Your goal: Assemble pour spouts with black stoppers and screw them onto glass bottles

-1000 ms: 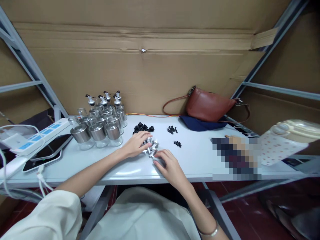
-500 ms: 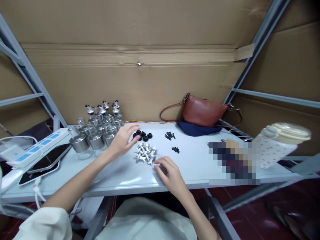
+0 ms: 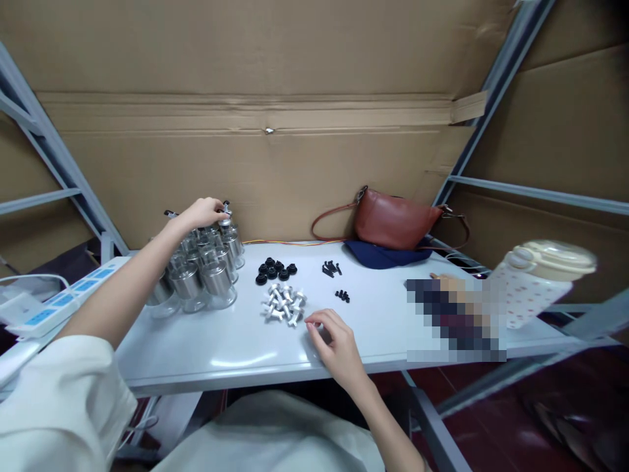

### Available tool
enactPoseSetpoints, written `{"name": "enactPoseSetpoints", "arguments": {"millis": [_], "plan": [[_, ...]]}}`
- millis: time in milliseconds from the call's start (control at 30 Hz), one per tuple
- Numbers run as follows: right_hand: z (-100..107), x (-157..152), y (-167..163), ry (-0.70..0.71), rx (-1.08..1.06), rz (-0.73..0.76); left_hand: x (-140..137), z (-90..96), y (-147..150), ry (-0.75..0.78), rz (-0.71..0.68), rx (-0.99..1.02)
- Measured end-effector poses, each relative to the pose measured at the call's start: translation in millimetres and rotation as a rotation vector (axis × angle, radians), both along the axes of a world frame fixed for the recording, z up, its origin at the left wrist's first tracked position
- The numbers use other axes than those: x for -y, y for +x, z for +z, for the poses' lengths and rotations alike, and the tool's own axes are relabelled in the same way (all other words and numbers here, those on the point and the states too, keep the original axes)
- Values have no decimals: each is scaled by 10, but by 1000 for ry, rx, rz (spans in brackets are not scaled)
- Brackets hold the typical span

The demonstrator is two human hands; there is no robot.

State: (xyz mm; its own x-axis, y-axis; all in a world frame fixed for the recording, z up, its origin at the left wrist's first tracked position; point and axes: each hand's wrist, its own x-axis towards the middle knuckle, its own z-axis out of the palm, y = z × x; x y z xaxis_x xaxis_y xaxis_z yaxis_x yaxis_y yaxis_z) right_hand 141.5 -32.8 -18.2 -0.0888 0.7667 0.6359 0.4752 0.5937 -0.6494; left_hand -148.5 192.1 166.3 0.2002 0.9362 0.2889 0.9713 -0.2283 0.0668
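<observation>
My left hand (image 3: pixel 205 213) reaches over the glass-and-steel bottles at the left back. Its fingers are closed on the pourer spout (image 3: pixel 225 216) atop a bottle (image 3: pixel 233 241) in the rear right of the group. My right hand (image 3: pixel 337 344) rests near the table's front edge, thumb and fingertips drawn together with nothing visible in them. Just left of its fingertips lies a pile of silver metal spout pieces (image 3: pixel 282 305). Black round stoppers (image 3: pixel 270 269) sit behind that pile. Farther right are small black levers (image 3: pixel 331 267) and small black caps (image 3: pixel 343 296).
A brown leather bag (image 3: pixel 396 219) lies on a dark blue cap (image 3: pixel 388 255) at the back. A white dotted tumbler (image 3: pixel 531 288) stands at the right beside a blurred patch. At the left is a power strip (image 3: pixel 63 301). Cardboard (image 3: pixel 275 177) walls the back.
My left hand has moved from beside the black stoppers back and left to a bottle's pourer spout, closing on it. My right hand stays nearly in place, its fingertips slightly closer together.
</observation>
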Motion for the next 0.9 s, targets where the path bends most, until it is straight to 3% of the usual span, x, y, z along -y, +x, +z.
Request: {"name": "enactPoseSetpoints", "arguments": {"millis": [233, 400, 500, 667, 900], "plan": [[-5, 4, -3, 20, 1, -7, -101, -75, 47, -87, 52, -141], [3, 14, -14, 64, -9, -29, -85, -138, 32, -102, 27, -64], [-5, 41, -29, 160, -24, -79, -17, -165, 30, -49, 2, 31], [-43, 92, -62, 343, 3, -146, 150, -71, 48, 188, -56, 263], [-64, 113, -53, 393, 15, -167, 623, 462, 148, 752, -227, 542]]}}
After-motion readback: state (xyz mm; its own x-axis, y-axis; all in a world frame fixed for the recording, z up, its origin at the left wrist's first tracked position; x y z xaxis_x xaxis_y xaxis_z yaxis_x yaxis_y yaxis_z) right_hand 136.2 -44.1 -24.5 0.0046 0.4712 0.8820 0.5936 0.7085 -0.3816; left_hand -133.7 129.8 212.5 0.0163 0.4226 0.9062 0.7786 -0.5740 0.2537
